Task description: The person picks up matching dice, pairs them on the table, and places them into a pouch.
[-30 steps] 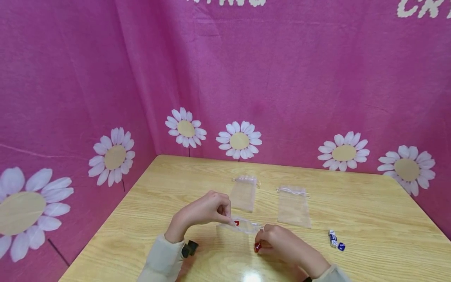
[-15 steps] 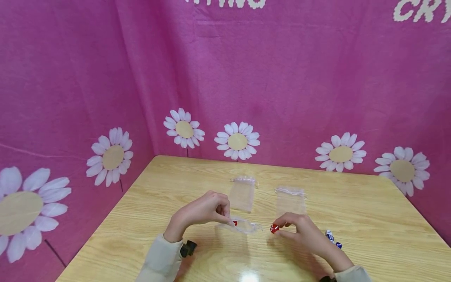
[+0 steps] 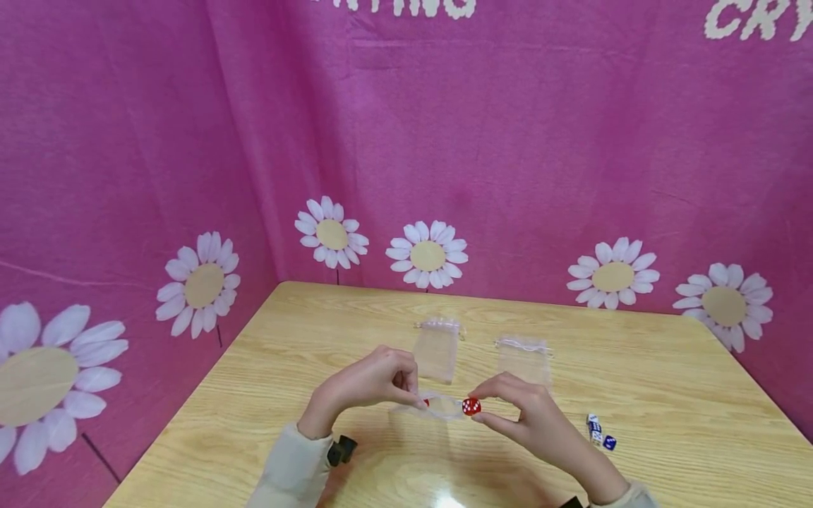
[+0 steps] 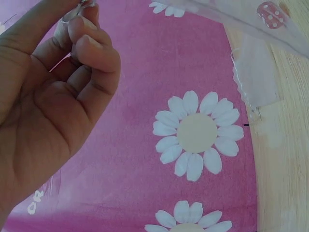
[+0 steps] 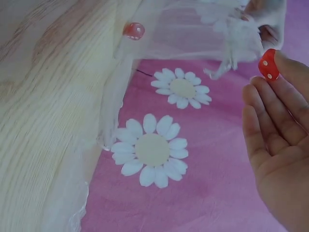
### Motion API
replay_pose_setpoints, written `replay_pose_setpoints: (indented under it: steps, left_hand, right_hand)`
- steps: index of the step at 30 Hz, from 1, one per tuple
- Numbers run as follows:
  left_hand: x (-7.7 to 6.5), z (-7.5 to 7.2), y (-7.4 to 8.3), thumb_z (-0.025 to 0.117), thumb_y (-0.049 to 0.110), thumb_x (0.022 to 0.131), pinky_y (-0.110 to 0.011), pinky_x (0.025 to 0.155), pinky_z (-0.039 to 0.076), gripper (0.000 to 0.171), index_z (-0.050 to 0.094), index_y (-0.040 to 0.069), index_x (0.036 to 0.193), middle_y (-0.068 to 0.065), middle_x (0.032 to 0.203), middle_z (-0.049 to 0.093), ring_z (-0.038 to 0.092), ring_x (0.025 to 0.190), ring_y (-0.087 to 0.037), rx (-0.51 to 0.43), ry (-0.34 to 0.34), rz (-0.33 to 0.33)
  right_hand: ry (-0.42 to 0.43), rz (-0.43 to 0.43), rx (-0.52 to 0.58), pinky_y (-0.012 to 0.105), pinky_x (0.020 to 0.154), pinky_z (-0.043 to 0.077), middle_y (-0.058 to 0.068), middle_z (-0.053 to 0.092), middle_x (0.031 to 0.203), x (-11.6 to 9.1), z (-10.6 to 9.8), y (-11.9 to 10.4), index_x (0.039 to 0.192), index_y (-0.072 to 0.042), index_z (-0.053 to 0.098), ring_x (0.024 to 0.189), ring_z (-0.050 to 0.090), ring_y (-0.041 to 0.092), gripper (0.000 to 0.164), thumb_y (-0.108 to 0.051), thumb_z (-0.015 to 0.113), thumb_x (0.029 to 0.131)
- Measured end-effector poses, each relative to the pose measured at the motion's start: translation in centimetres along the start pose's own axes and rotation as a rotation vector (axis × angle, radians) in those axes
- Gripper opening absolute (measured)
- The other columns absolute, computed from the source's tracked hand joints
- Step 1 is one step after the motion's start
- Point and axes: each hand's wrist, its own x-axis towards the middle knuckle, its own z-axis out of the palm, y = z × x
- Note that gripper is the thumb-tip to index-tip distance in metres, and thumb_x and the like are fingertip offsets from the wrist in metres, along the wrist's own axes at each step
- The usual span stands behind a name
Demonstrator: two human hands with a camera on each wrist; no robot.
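Observation:
My left hand (image 3: 377,377) pinches the rim of a sheer white drawstring bag (image 5: 188,46), holding it up off the table with its mouth spread. Through the thin mesh a red die (image 5: 135,31) shows low in the bag, also visible in the left wrist view. Between thumb and fingertips, my right hand (image 3: 533,416) pinches another red die (image 3: 471,406) with white pips. That die is right at the bag's right-hand edge in the head view; in the right wrist view it appears beside the gathered drawstring end. The left fingertips partly cover the bag's rim.
Two more sheer drawstring bags lie flat farther back, one at left (image 3: 437,353) and one at right (image 3: 524,356), partly behind my right hand. Right of that hand sit several blue and white dice (image 3: 610,442). A pink flowered cloth (image 3: 508,141) hangs behind the wooden table (image 3: 317,317).
My right hand left the bag's edge, swung right and up with the red die, then came back left to the bag's mouth. My left hand has stayed nearly still on the bag.

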Motion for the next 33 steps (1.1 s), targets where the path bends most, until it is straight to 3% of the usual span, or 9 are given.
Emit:
replay_pose_setpoints:
  steps: [8,19,26,33]
  left_hand:
    - [0.3,0.2,0.4,0.077,0.020,0.084,-0.014,0.059,0.043,0.019,0.064,0.013,0.073,0.006,0.072,0.056,0.047,0.061,0.003,0.029,-0.006,0.027]
    - [0.5,0.5,0.5,0.076,0.018,0.085,-0.014,0.058,0.042,0.016,0.065,0.012,0.074,0.004,0.073,0.055,0.046,0.061,0.003,0.010,-0.021,0.049]
    - [0.4,0.4,0.4,0.074,0.020,0.086,-0.015,0.059,0.043,0.015,0.066,0.013,0.076,0.004,0.075,0.056,0.047,0.062,0.003,0.016,-0.013,0.071]
    - [0.2,0.2,0.2,0.074,0.020,0.087,-0.015,0.059,0.044,0.014,0.066,0.013,0.078,0.002,0.079,0.058,0.047,0.062,0.002,-0.009,0.001,0.084]
  right_hand:
    - [0.000,-0.093,-0.034,0.012,0.084,0.048,-0.007,0.070,0.097,0.9,1.0,-0.7,0.103,-0.016,0.070,0.091,0.063,0.008,0.025,-0.007,0.077,0.081]
    - [0.001,-0.163,-0.198,0.018,0.084,0.050,-0.006,0.069,0.097,1.4,1.8,-0.7,0.101,-0.014,0.069,0.090,0.063,0.007,0.021,-0.014,0.078,0.082]
    - [-0.003,-0.074,-0.123,0.013,0.089,0.048,-0.004,0.069,0.101,0.5,1.0,-0.3,0.108,-0.015,0.068,0.094,0.064,0.010,0.025,-0.020,0.076,0.085]
    - [-0.098,0.100,-0.028,0.028,0.080,0.054,-0.001,0.069,0.113,-0.8,0.0,0.8,0.122,-0.013,0.060,0.095,0.065,0.011,0.051,-0.016,0.082,0.077]
